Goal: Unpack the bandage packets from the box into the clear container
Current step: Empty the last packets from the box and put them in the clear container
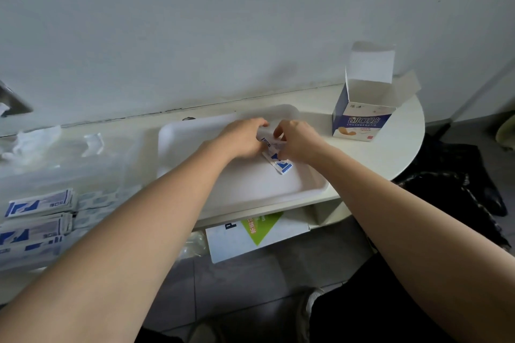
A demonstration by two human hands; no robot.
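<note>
Both hands meet over a white tray (295, 189) on the table. My left hand (245, 136) and my right hand (298, 139) both grip a small bunch of white-and-blue bandage packets (280, 163), whose lower ends stick out below the fingers. The bandage box (362, 117), white and blue, stands open with its flaps up at the right end of the table. At the left sits the clear container (72, 175), and stacks of packets (39, 217) lie in its near part.
Crumpled clear wrappers (30, 139) lie at the far left by the wall. A white box with a green triangle (256, 231) rests on the shelf under the table. A black bag (457, 192) lies on the floor at the right.
</note>
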